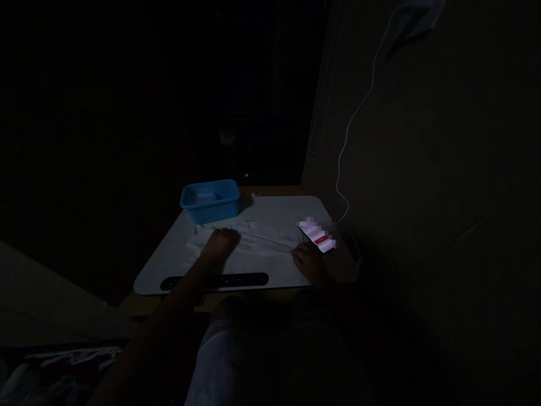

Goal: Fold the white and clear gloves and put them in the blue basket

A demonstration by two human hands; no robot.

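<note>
A white cloth (257, 237) lies spread and wrinkled across the small white table (279, 206), with a long crease running towards its right end. My left hand (221, 243) rests on the cloth's left part, fingers curled down and closed on the fabric. At the right end, my right hand (307, 260) pinches the cloth's edge between thumb and fingers. Dim light hides the fingertips of both hands in part. Just beyond my right hand is a phone (318, 235) with a lit screen.
A blue plastic basin (213, 208) stands at the table's back left. The table has a dark slot (245, 279) along its front edge. A white cable (347, 132) hangs down the wall at the right. Most of the room is too dark to make out.
</note>
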